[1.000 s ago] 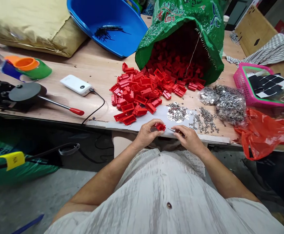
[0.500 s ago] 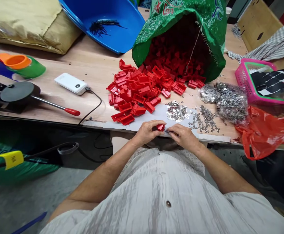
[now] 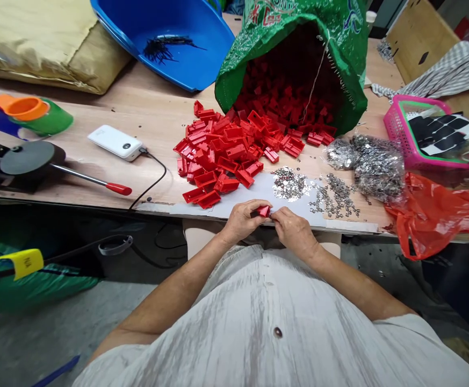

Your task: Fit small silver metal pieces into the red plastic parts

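My left hand is closed on a small red plastic case at the table's front edge. Against its right end, the fingers of my right hand are pinched together. What they hold is mostly hidden; only a small dark bit shows at their tips. Just beyond my hands lie a pile of flat shiny metal pieces and scattered small metal clips on a pale sheet. A heap of red plastic cases spills from a green woven sack.
To the left are a white power bank with a cable and a hand press with a red-tipped lever. A blue basin stands behind. Bagged metal parts, a pink basket and a red plastic bag are at right.
My right hand has moved slightly left, closer to the red case, and the thin dark piece between them is now mostly covered. The view has shifted slightly.
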Demonstrator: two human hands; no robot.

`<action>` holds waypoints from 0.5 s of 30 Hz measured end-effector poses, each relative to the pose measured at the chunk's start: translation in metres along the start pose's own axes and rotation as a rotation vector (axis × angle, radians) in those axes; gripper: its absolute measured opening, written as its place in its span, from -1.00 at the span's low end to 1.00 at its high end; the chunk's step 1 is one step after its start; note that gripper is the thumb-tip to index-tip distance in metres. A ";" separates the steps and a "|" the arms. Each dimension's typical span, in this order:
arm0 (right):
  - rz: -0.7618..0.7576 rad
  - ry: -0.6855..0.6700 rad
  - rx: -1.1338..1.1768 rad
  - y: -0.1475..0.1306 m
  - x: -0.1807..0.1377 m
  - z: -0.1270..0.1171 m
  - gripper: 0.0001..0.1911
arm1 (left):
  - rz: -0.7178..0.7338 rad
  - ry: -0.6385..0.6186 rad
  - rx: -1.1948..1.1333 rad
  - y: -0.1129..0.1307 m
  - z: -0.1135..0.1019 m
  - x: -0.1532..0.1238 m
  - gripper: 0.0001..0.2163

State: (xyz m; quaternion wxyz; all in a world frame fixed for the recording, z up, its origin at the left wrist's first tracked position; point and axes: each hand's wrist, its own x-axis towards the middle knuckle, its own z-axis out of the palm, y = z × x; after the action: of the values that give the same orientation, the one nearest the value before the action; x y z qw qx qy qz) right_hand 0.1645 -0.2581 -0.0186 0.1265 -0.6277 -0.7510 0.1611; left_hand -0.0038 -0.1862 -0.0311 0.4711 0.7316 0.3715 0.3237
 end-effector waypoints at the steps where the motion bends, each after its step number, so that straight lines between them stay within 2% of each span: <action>1: -0.005 0.009 0.032 0.002 0.000 0.000 -0.81 | -0.007 0.003 -0.006 0.001 0.000 -0.001 -0.76; 5: -0.077 0.100 0.235 0.014 -0.002 -0.007 -0.79 | -0.077 0.087 -0.115 0.007 0.002 -0.007 -0.74; 8: -0.129 0.110 0.412 0.014 -0.009 -0.016 -0.73 | -0.176 0.184 -0.477 0.019 0.003 -0.015 -0.71; 12: -0.141 -0.032 0.480 0.004 -0.017 -0.029 -0.57 | -0.357 0.136 -0.977 0.038 0.007 -0.024 -0.75; 15: -0.152 -0.026 0.434 -0.003 -0.020 -0.035 -0.58 | -0.447 0.103 -1.176 0.047 0.012 -0.029 -0.74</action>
State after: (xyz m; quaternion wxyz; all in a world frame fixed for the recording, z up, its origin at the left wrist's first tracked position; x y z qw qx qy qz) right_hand 0.1793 -0.2751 0.0144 0.2605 -0.5253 -0.7454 0.3171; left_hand 0.0020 -0.2295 0.0047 0.8323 0.2385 0.2973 0.4024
